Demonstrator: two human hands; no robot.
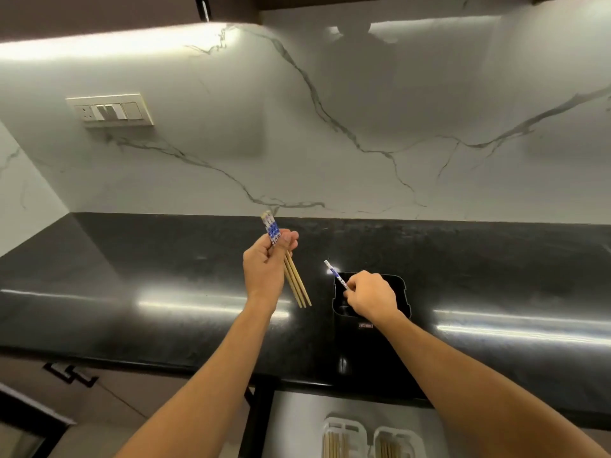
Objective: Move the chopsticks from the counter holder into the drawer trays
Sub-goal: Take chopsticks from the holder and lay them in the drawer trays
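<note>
Glossy black counter [132,276] below veined marble [330,127]: left hand [264,269] grips chopsticks [296,285], right hand [372,295] pinches one chopstick [335,274] over the holder [400,292].

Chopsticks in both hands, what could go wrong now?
1. The left hand grips its chopstick bundle only near the patterned tops, and the lower ends fan apart; one might slip out onto the counter.
2. The right hand pinches a single chopstick slanted over the black holder; dragging it against the rim could tip the holder.
3. The drawer trays sit low, below the counter's edge, so a rushed carry may miss them.
</note>
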